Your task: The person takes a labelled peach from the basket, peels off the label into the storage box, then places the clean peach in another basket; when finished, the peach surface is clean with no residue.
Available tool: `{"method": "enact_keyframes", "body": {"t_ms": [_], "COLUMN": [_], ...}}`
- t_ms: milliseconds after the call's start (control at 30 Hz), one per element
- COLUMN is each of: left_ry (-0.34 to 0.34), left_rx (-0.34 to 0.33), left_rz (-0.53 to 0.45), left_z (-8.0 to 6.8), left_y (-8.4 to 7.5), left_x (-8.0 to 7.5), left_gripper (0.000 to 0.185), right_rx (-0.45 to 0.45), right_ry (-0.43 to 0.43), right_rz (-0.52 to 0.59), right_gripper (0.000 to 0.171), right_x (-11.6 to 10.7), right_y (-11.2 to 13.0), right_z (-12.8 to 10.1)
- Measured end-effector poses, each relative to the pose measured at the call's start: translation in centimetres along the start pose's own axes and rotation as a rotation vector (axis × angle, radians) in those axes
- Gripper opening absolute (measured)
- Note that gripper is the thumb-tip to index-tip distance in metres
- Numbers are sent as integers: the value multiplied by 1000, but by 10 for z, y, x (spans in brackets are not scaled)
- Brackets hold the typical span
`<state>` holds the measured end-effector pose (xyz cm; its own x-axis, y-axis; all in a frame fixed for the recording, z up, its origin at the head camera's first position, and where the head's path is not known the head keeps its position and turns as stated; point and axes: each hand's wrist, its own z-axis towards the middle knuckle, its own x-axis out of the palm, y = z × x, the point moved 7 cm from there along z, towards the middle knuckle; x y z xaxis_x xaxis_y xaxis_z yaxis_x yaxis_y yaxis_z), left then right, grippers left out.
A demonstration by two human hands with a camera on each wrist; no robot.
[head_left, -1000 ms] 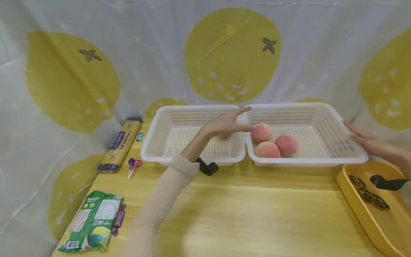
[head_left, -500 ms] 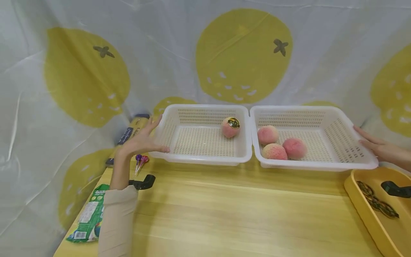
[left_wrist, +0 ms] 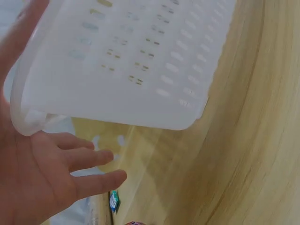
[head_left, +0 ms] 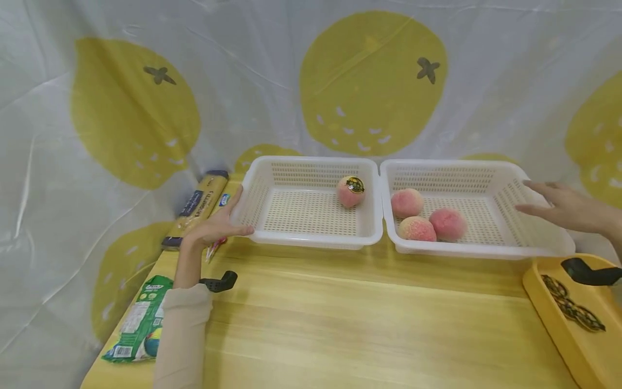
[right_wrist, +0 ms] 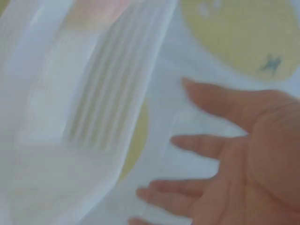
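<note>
My left hand rests against the left end of the left white plastic basket, fingers and thumb spread along its rim. The left wrist view shows the palm at the basket's corner with the fingers straight. One peach with a black and gold sticker lies in this basket. Over the right end of the right white basket hovers my right hand, its fingers extended. The right wrist view shows that hand holding nothing. Several peaches lie in the right basket's left half.
A yellow tray with dark oval stickers stands at the lower right. On the left lie a spaghetti pack, lollipops and a green bag. A lemon-print curtain hangs behind the baskets.
My left hand has moved left from between the baskets to the left basket's far end, uncovering the stickered peach. My right hand has lifted off the right basket's end and shifted inward.
</note>
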<state>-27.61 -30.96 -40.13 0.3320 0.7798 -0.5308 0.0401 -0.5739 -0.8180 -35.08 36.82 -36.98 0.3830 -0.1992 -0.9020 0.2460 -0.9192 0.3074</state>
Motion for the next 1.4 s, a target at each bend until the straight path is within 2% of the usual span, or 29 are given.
{"method": "enact_keyframes", "body": {"t_ms": [133, 233, 467, 567, 767, 967, 1033, 1133, 1167, 1300, 1400], "left_ry": [-28, -37, -50, -52, -40, -33, -38, -42, -42, -46, -44], "left_rx": [-3, -2, -2, -6, 6, 11, 7, 1, 0, -4, -9], "left_rz": [-28, -49, -149, -151, -165, -224, -219, -206, -202, -204, -216], "left_z": [-3, -4, -1, 0, 0, 2, 2, 1, 2, 2, 3], "left_y": [5, 6, 10, 11, 10, 8, 8, 8, 8, 9, 10], "left_x": [1, 4, 4, 3, 5, 7, 7, 7, 7, 7, 7], "left_gripper": [122, 122, 125, 126, 125, 125, 125, 125, 125, 124, 125], "right_rx": [-193, -292, -374, -390, -314, -245, -238, -259, -272, -334, -375], "right_ry": [-67, -70, 88, 130, 218, 269, 260, 230, 219, 168, 137], "right_rz": [156, 272, 482, 506, 516, 503, 486, 443, 422, 346, 304], "right_gripper": [81, 80, 86, 86, 82, 77, 55, 15, 11, 22, 19], "right_x": [-18, -21, -3, 10, 37, 50, 53, 58, 58, 56, 53], "right_y": [87, 138, 226, 252, 281, 295, 297, 299, 300, 303, 304], "right_z": [10, 19, 61, 87, 134, 158, 165, 172, 174, 179, 183]}}
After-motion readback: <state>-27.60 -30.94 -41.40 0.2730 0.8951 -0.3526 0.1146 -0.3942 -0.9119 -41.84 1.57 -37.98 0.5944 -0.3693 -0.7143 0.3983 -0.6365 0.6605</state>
